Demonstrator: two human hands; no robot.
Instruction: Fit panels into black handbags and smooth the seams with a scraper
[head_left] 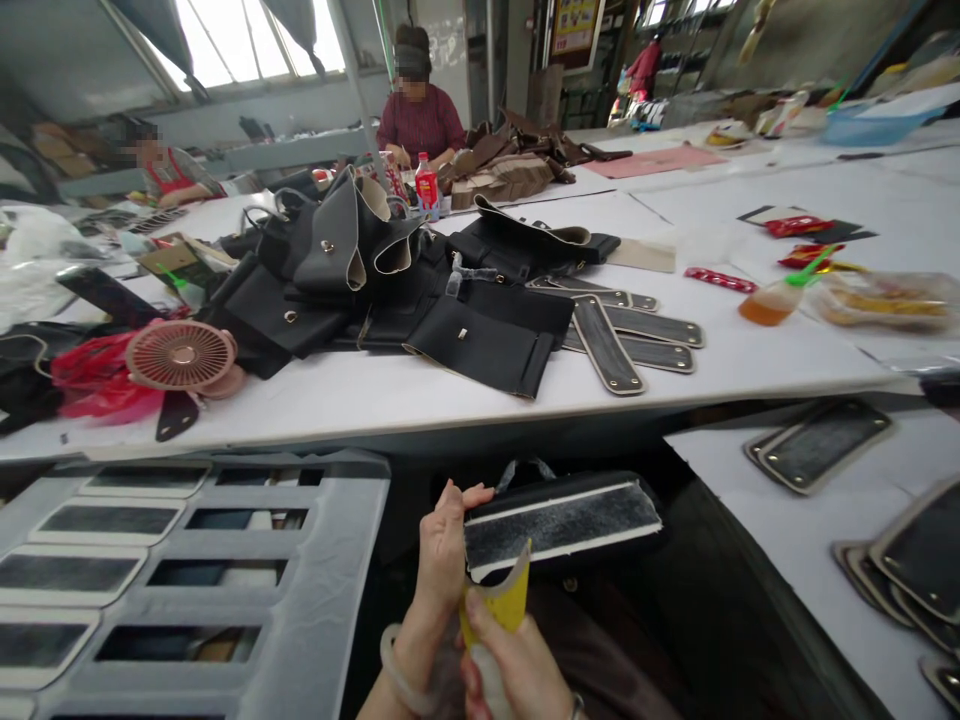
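A black leather bag (559, 525) rests low in front of me, over my lap. Facing up on it is a long roughened grey panel with ragged white edges. My left hand (441, 545) grips the bag's left end, its fingertips at the upper corner. In my right hand (517, 665) is a yellow scraper-like tool (511, 598) with a curved edge and a pale grip. Its pointed tip is over the panel's lower edge; whether it touches, I cannot tell. Loose black base pieces with pale rims and studs (821, 445) lie at the right.
A grey slotted board (315, 560) holding dark panels stands at left. Black bags (322, 260) pile on the white table (750, 350), near a pink fan (182, 358), studded strips (606, 345) and an amber liquid bottle (772, 303). Co-workers (424, 125) sit beyond.
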